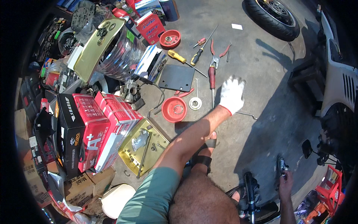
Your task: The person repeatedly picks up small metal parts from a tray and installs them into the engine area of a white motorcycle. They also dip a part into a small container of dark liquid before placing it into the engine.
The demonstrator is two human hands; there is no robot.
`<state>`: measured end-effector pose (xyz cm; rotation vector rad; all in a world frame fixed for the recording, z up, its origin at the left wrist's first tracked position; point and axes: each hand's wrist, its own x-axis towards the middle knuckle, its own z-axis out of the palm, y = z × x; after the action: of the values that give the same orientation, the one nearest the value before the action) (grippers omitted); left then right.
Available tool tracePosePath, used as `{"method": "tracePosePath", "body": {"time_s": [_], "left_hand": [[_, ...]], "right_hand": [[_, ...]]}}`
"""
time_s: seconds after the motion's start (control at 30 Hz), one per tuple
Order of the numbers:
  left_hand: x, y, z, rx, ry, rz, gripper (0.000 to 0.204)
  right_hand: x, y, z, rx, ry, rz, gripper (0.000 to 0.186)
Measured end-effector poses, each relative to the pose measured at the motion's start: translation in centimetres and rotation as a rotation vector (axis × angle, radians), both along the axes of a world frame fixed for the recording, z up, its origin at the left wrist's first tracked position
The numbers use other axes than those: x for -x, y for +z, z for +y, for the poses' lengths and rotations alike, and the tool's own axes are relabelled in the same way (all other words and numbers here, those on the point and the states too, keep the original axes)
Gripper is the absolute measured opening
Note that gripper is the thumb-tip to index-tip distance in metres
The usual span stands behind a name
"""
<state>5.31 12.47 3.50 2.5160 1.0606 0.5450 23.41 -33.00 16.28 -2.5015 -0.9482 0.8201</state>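
My left hand (231, 94), in a white glove with a red cuff, is stretched out over the concrete floor with its fingers spread and nothing in it; it is blurred. It hovers just right of a red-handled screwdriver (212, 77) and above a thin metal rod (247, 114). My right hand (286, 183), bare, is low at the right, closed around a small dark metal part (280, 164). A black tube-like part (250, 191) stands just left of that hand.
Two red bowls (174, 109) (170, 38), red-handled pliers (219, 55), a yellow-handled screwdriver (178, 57), a black plate (177, 77) and a white ring (195, 103) lie ahead. Red boxes (106, 125) and a brass-coloured tray (143, 148) are at left. A tyre (271, 16) is at the far right.
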Motion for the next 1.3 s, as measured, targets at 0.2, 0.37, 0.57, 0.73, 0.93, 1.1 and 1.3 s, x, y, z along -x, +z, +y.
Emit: {"method": "tracePosePath", "body": {"time_s": [0.2, 0.37, 0.57, 0.73, 0.93, 1.1, 1.3], "left_hand": [[0.5, -1.4, 3.7, -0.026, -0.043, 0.226, 0.066], [2.0, 2.0, 2.3, 0.098, -0.094, 0.27, 0.072], [7.6, -1.5, -1.4, 0.034, -0.155, -0.111, 0.08], [12.8, 2.4, -4.9, 0.231, -0.216, 0.008, 0.075], [13.7, 11.3, -2.9, 0.23, -0.415, -0.01, 0.063], [12.4, 28.1, -5.6, 0.299, -0.544, -0.015, 0.048], [11.6, 40.8, -13.8, 0.088, -0.87, 0.143, 0.049]], "right_hand": [[0.3, -0.7, -1.5, -0.047, 0.005, -0.038, 0.026], [-0.3, 2.2, -1.1, -0.031, 0.151, -0.179, 0.032], [-1.2, 3.7, -3.2, 0.127, 0.114, -0.19, 0.037], [-0.6, 4.3, -5.1, 0.176, 0.094, -0.147, 0.038], [-1.2, 5.8, -8.1, 0.123, 0.056, -0.141, 0.044], [-1.9, 6.2, -7.6, 0.116, 0.071, -0.167, 0.043], [-1.9, 6.3, -8.4, 0.101, 0.057, -0.139, 0.046]]}}
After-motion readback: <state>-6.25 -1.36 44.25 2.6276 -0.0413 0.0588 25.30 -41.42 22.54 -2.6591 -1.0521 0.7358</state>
